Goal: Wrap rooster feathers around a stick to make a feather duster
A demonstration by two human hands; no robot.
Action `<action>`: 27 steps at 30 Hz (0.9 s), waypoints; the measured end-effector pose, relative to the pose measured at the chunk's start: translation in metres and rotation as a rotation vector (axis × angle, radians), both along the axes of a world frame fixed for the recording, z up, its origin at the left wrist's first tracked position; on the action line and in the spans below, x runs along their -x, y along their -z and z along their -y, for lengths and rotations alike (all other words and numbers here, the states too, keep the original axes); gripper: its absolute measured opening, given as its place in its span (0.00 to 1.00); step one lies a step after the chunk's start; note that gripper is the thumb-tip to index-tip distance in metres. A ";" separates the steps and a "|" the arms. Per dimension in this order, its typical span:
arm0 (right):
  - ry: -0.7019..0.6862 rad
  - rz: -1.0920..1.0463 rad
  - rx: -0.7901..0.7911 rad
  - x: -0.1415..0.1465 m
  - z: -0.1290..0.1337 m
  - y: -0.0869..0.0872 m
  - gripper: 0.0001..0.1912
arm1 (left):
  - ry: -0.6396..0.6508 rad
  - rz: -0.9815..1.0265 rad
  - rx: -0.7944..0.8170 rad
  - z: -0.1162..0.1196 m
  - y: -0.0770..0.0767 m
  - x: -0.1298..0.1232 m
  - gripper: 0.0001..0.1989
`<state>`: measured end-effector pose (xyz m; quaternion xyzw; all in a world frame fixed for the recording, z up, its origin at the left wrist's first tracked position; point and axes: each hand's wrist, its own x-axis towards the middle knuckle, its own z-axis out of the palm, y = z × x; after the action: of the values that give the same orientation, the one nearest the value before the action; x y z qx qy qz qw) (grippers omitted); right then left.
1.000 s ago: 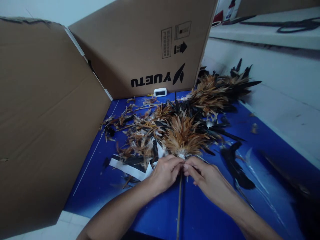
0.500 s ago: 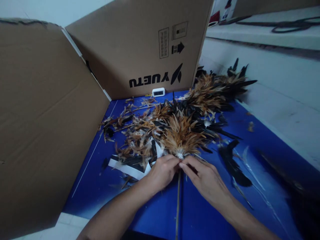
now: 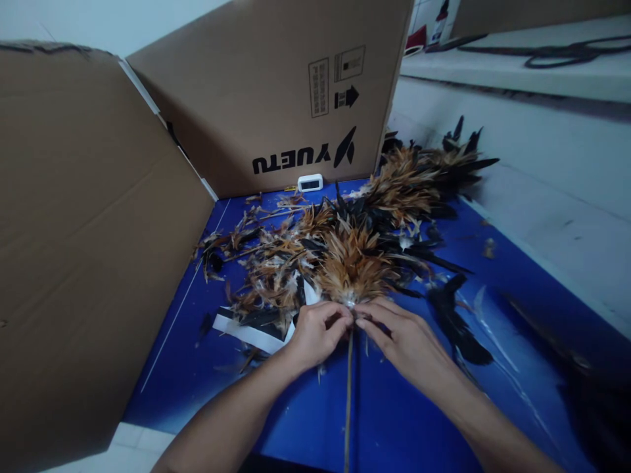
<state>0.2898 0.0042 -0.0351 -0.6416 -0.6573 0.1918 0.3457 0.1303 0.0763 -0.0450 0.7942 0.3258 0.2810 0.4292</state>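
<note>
In the head view a thin stick (image 3: 348, 401) runs up the middle of the blue table toward a brown and black feather bundle (image 3: 352, 263), together looking like a feather duster. My left hand (image 3: 313, 335) pinches, thumb and forefinger together, at the stick just below the whitish base of the feathers. From the other side my right hand (image 3: 401, 332) grips the same spot with thumb and fingertips. The fingertips of both hands nearly meet there, and they hide the exact point of contact. A folded white strip (image 3: 246, 334) lies beside my left hand, partly under loose feathers.
Loose feathers (image 3: 271, 263) cover the table left of the bundle. Another feathered bundle (image 3: 414, 177) lies at the back right, and black feathers (image 3: 458, 322) right of my hand. Cardboard panels (image 3: 276, 85) stand behind and left. A small white device (image 3: 310, 183) sits at the panel's foot.
My fingers have shifted slightly at the base of the feathers, and the left thumb and forefinger show more plainly. The whole view has moved a little; the feathers keep their places.
</note>
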 end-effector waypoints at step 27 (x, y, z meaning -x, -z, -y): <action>-0.177 0.053 -0.241 0.004 -0.010 0.008 0.13 | -0.013 0.134 0.394 -0.009 0.011 0.001 0.04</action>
<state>0.2860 0.0139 -0.0435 -0.5400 -0.7385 0.1243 0.3843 0.1298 0.0858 -0.0562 0.6722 0.3503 0.2667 0.5952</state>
